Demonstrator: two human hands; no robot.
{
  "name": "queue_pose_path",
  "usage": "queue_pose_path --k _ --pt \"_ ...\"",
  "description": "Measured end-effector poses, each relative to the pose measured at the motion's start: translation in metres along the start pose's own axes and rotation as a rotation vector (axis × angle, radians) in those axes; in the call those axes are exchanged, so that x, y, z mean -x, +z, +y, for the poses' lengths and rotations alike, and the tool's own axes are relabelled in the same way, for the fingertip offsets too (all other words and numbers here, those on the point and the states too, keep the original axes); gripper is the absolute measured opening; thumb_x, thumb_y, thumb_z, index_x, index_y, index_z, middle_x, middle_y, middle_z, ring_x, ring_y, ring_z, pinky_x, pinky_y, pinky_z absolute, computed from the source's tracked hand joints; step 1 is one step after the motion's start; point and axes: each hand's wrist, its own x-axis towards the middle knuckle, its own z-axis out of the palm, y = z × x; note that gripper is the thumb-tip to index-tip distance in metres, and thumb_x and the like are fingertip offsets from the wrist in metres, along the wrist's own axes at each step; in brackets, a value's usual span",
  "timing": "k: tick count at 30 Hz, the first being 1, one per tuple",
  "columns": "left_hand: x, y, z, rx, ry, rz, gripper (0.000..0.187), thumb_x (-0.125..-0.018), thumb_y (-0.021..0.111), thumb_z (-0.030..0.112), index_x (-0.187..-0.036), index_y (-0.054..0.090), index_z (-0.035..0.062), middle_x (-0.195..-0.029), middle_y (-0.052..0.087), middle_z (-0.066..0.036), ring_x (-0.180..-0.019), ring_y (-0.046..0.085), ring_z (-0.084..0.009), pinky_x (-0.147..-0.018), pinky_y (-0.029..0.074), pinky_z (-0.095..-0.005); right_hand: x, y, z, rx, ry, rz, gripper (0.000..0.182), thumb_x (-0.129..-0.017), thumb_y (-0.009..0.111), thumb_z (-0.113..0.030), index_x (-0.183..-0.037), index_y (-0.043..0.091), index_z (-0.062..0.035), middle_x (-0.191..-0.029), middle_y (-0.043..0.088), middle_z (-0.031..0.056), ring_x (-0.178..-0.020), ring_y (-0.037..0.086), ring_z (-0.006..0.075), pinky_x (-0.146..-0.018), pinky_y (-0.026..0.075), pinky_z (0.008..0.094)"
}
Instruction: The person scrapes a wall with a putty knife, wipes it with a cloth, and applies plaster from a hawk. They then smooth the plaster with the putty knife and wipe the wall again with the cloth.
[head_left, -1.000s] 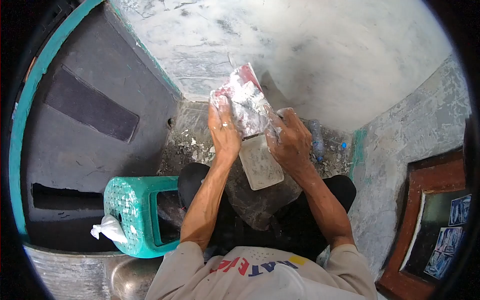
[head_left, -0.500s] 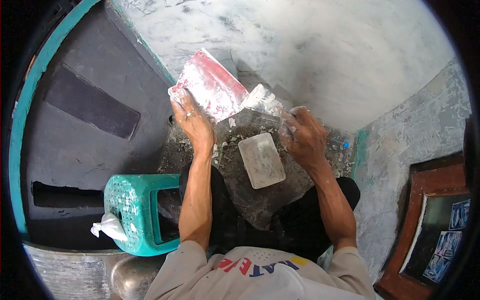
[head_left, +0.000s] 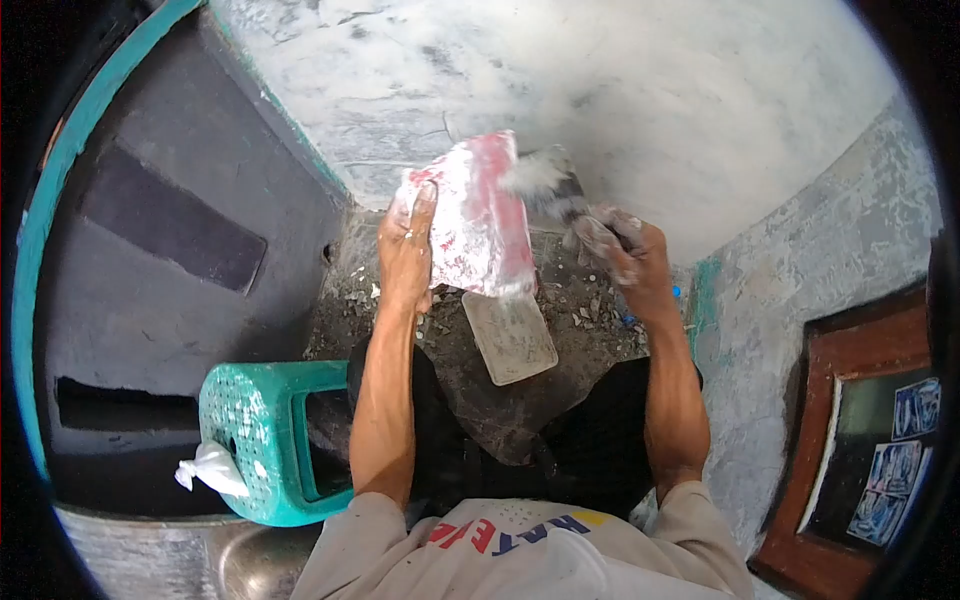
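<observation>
My left hand [head_left: 405, 255] grips the left side of a red board [head_left: 478, 220], a flat piece smeared with white putty. In my right hand [head_left: 637, 258] is a putty knife [head_left: 568, 192], its fingers wrapped round the handle. The blade, blurred and whitened with putty, is right at the board's upper right edge. Below the board a greyish rectangular container [head_left: 512, 345] rests on the floor between my legs, its upper part overlapped by the board in this view.
Ahead stands a wall [head_left: 640, 90] patched with white. A green plastic stool [head_left: 245, 430] with a white tied bag [head_left: 213, 468] is at my left, beside a dark door panel [head_left: 170, 215]. Chips litter the floor [head_left: 590, 310]. At the right is a brown wooden frame [head_left: 820, 400].
The board has moved right and turned more upright, now overlapping the container. The putty knife has swung from the board's lower right corner to its upper right edge, blade pointing up.
</observation>
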Motion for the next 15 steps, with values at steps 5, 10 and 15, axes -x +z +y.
queue_pose_path --k 5,10,15 --pt "0.008 -0.003 -0.011 0.200 -0.172 -0.345 0.035 -0.102 0.060 0.023 -0.128 0.062 0.0004 -0.119 0.067 -0.008 -0.101 0.066 -0.0132 -0.082 0.055 -0.0271 0.023 -0.025 0.040 -0.770 0.354 -0.449 0.032 -0.089 0.074 -0.022 -0.113 0.069 -0.0006 -0.095 0.071 0.0094 -0.091 0.068 0.0201 -0.080 0.055 0.0313" --pt "0.018 0.003 -0.023 0.486 -0.211 -0.368 0.037 -0.101 0.060 0.021 -0.132 0.058 0.0008 -0.124 0.066 -0.009 -0.105 0.066 -0.0165 -0.087 0.056 -0.0288 0.018 -0.011 0.050 -0.863 0.369 -0.509 0.042 -0.087 0.078 -0.028 -0.116 0.067 0.0008 -0.104 0.070 0.0104 -0.095 0.068 0.0217 -0.083 0.055 0.0308" --pt "0.009 -0.005 -0.007 0.574 -0.194 -0.321 0.042 -0.101 0.059 0.025 -0.135 0.054 0.0001 -0.122 0.066 -0.010 -0.103 0.068 -0.0172 -0.084 0.058 -0.0298 0.002 -0.016 0.044 -0.574 0.360 -0.310 0.042 -0.091 0.073 -0.029 -0.119 0.064 0.0006 -0.113 0.068 0.0119 -0.096 0.068 0.0197 -0.083 0.056 0.0314"
